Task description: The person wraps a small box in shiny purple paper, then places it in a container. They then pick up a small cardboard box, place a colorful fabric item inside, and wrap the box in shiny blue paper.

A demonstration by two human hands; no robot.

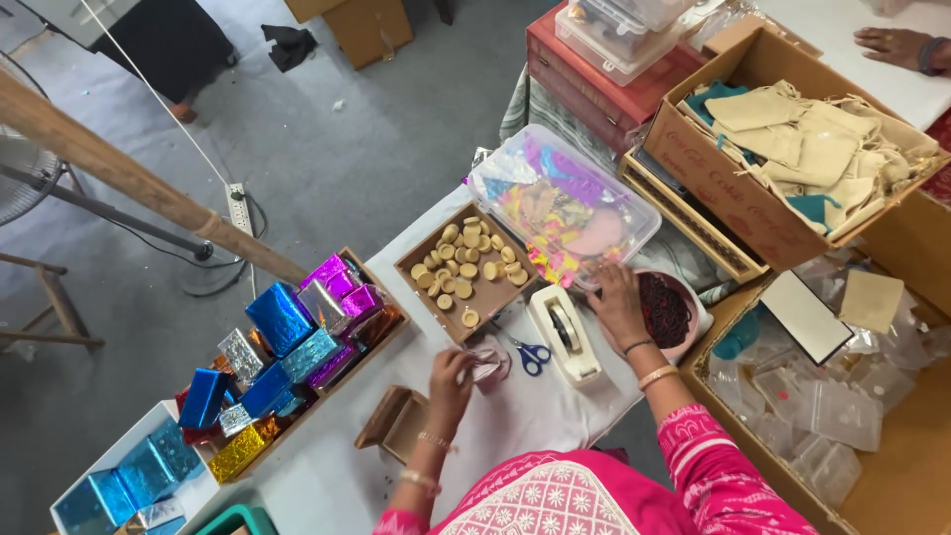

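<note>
Gripping a small pink bundle (485, 363) in my left hand (451, 374), at 9 o'clock of the scissors (533, 354); my right hand (616, 305) rests open-fingered by the tape dispenser (565, 335), whose blade could nick it.

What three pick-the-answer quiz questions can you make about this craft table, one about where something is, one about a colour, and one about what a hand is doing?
1. Where are the scissors?
A. In the cardboard box of cloth bags
B. On the table beside the tape dispenser
C. On the floor

2. What colour are the scissors' handles?
A. Blue
B. Red
C. Green

3. What is the left hand doing?
A. Lying flat and empty
B. Holding a small pale pink item
C. Gripping the tape dispenser

Answers: 1 B, they lie on the white table just left of the tape dispenser. 2 A, both loops are blue. 3 B, its fingers close on the small pale pink item, while the right hand rests by the dark red beads.
</note>
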